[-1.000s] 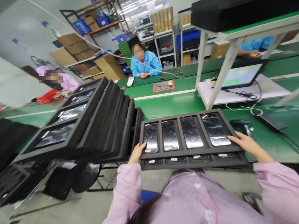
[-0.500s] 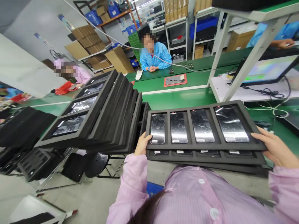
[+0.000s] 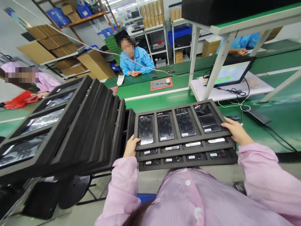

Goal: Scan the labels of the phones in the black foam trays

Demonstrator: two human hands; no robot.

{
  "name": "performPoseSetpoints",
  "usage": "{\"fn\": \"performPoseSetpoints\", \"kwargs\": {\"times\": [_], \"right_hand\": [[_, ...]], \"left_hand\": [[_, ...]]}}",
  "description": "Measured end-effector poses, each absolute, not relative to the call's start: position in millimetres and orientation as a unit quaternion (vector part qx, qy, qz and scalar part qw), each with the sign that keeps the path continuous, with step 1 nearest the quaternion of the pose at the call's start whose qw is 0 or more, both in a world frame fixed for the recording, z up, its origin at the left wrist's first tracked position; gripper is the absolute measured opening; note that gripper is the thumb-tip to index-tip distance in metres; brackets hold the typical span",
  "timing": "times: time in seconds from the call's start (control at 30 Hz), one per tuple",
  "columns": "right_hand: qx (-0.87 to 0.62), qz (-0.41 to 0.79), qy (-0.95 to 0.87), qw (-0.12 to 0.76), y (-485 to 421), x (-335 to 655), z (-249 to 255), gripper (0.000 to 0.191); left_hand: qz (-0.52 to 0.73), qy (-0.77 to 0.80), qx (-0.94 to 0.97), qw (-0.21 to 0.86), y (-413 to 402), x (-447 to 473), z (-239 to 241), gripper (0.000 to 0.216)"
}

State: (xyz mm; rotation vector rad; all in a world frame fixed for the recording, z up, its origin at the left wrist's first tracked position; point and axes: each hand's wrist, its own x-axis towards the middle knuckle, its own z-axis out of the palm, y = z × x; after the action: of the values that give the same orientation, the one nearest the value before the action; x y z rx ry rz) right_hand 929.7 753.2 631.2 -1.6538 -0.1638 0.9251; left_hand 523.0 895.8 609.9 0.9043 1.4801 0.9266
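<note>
Top tray (image 3: pixel 181 140): since the last frame, it shows two rows of phones (image 3: pixel 172 148) peeking out below, where I saw mostly one, so the lower trays (image 3: pixel 183 163) look like steps.
Tray spot: just right of the tall stack (image 3: pixel 94 119); I can't tell if they touch.
Left hand (image 3: pixel 130 146): nearly closed, pinching the top tray's corner close to the tall stack.
Right hand (image 3: pixel 237 129): nearly closed too, gripping the edge far from the tall stack; I can't see what its fingers do underneath.
Slip risk: if one hand dips, I think phones could slide out.
Bump risk: a swing too near could knock the tall stack.
Phones on top: four, black and shiny, side by side, with small white stickers (image 3: pixel 208 130).
</note>
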Motion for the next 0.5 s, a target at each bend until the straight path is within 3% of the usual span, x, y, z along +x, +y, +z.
{"fn": "performPoseSetpoints", "kwargs": {"times": [0.17,0.37,0.5], "right_hand": [[-0.717,0.402,-0.138,0.552,745,939,617,0.046],[-0.783,0.329,-0.289,0.441,736,967,603,0.036],[-0.722,0.465,-0.172,0.483,727,967,593,0.026]], "left_hand": [[0.384,0.632,0.363,0.567,892,525,612,0.036],[0.386,0.629,0.312,0.598,889,526,609,0.037],[0.376,0.648,0.249,0.614,883,525,602,0.024]]}}
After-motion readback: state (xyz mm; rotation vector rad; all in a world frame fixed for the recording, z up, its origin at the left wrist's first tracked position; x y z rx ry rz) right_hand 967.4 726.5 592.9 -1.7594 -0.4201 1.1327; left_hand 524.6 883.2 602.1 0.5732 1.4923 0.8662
